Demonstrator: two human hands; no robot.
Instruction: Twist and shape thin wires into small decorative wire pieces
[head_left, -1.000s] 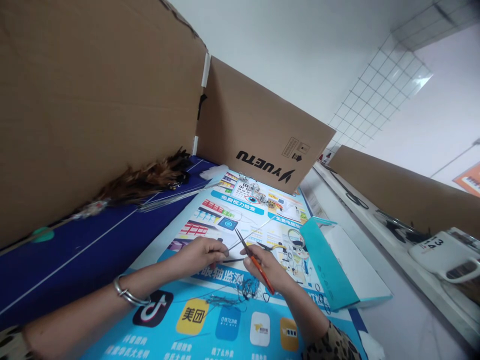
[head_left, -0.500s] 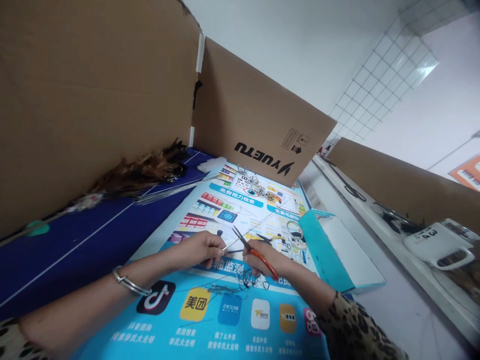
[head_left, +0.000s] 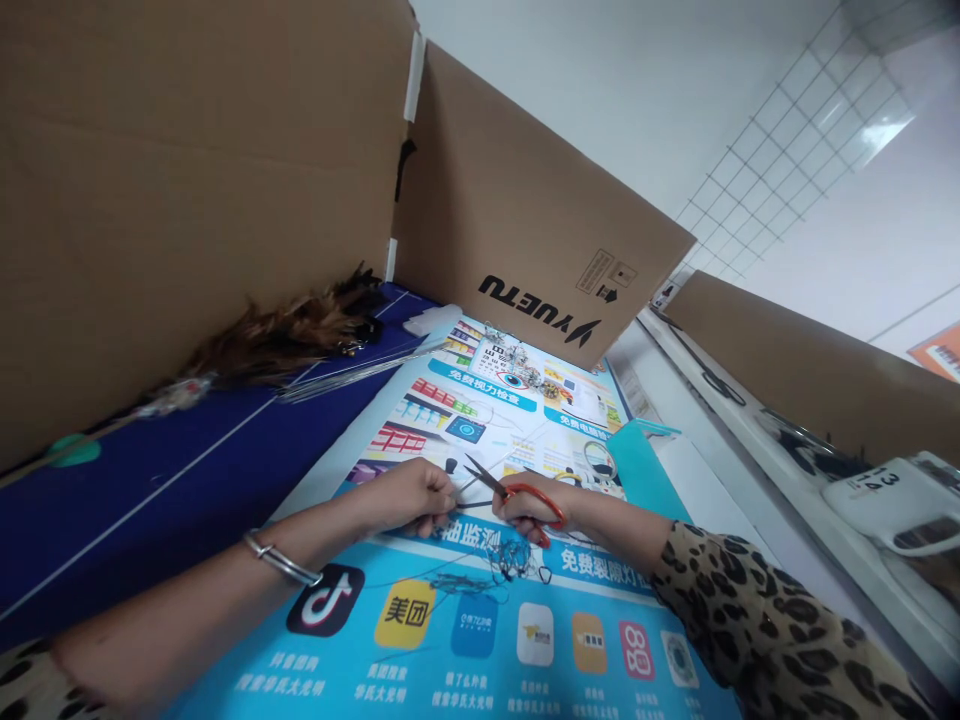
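Note:
My right hand (head_left: 534, 508) is closed round the orange handles of a pair of scissors (head_left: 501, 487), whose blades stand apart and point left toward my left hand. My left hand (head_left: 412, 495) is pinched shut on a thin wire (head_left: 465, 485) that runs up and right between the blades. Both hands hover over a blue printed poster mat (head_left: 450, 620). A small tangle of dark wire pieces (head_left: 514, 562) lies on the mat just below my right hand. A metal bangle (head_left: 281, 562) sits on my left wrist.
Cardboard walls (head_left: 187, 200) fence the left and back. A brown feather duster (head_left: 285, 335) and a bundle of long wires (head_left: 352, 375) lie on the dark blue table. A teal-edged box (head_left: 637, 470) stands right of the mat; a white mug (head_left: 900, 505) sits far right.
The scissors have tipped from steeply upright to nearly level, blades now aimed left at the wire. My right forearm swung lower and further into view; the left hand kept its pinch.

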